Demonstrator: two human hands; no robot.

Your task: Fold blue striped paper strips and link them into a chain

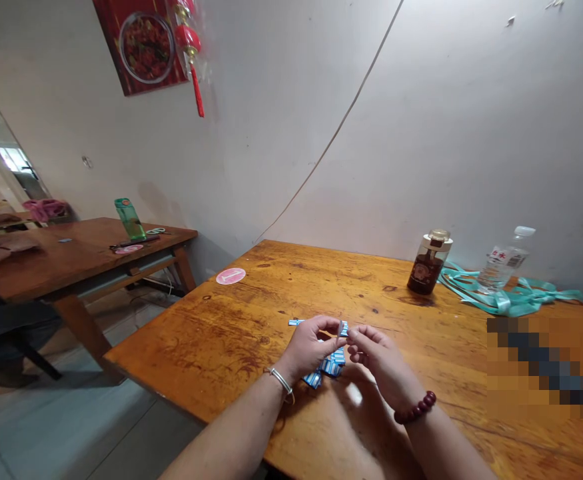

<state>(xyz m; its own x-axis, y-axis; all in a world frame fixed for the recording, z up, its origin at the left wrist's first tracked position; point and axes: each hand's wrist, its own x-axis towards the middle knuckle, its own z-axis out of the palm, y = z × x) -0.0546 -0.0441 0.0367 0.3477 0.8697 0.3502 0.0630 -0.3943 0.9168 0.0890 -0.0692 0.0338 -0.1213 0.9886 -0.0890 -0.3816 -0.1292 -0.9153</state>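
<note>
My left hand (314, 343), with a silver bangle on its wrist, pinches a small blue-and-white striped piece (344, 329) between thumb and fingers. My right hand (381, 357), wearing a dark red bead bracelet, meets it from the right. Its thumb and forefinger are closed at the edge of that same piece. Whether the piece is folded paper or ribbon I cannot tell. Under the hands lies a loose pile of similar striped pieces (332, 364), partly hidden by my left hand. Another flat striped piece (294, 323) shows just beyond my left knuckles.
A dark drink bottle (425, 267) stands at the back right. Beside it, a clear plastic bottle (504, 263) rises among turquoise ribbons (516, 297). A pink round sticker (230, 276) marks the far left edge. At left, another table (71, 253) holds a green bottle (130, 220); a person's arm rests there.
</note>
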